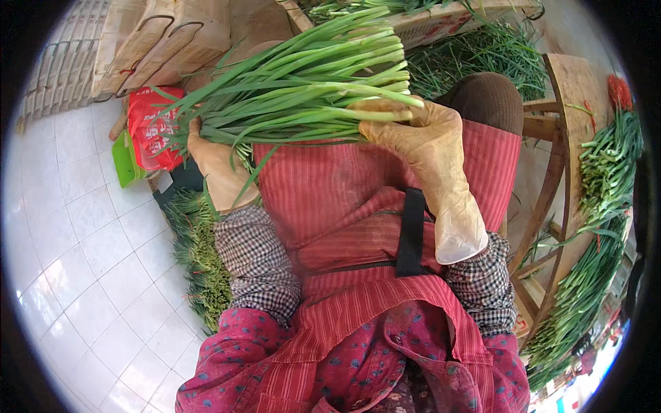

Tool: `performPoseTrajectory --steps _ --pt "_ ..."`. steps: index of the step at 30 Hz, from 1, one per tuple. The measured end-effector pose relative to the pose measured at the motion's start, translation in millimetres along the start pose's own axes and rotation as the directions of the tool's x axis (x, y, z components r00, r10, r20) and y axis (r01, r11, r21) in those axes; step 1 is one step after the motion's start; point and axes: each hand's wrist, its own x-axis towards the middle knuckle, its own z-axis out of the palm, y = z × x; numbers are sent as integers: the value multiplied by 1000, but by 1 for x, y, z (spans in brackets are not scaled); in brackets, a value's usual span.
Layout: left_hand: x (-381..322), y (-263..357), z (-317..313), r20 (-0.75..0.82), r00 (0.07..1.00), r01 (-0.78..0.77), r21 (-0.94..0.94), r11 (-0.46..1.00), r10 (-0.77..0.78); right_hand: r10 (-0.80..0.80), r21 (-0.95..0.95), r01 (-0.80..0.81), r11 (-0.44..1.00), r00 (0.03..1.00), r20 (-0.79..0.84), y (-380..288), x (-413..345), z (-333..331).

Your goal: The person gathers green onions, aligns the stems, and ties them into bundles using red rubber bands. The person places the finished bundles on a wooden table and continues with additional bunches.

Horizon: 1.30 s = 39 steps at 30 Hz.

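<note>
A thick sheaf of green garlic chives [310, 88] lies across above my lap, its pale cut ends to the right and its leaf tips to the left. My right hand [408, 124], in a thin yellowish glove, pinches a few stalks near the cut ends at the sheaf's lower edge. My left hand [219, 165] supports the leafy end from below; most of its fingers are hidden under the leaves. A red striped apron [330, 191] covers my lap beneath the sheaf.
Tied chive bundles fill a container [204, 258] at my left and lie along a wooden bench [573, 170] at my right. Loose leaves [480, 59] are heaped ahead, by a plastic crate [428, 26]. Stacked crates [165, 46], a red plastic bag [152, 129] and a green dustpan-like object [124, 160] are front left.
</note>
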Motion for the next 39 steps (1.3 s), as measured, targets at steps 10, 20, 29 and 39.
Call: performPoseTrajectory --steps 10,20,29,39 --pt "3 -2 -14 47 991 -131 134 982 126 -332 43 344 938 926 -178 0 -13 15" --pt "-3 -6 -9 -23 994 -105 180 978 111 -197 381 169 909 980 36 -28 -22 -34" --pt "22 -13 -34 195 974 -172 302 938 116 -19 -67 -15 998 874 -486 -23 -32 -75" --pt "17 -14 -29 135 991 -41 173 984 17 299 592 -276 757 952 62 16 -5 25"
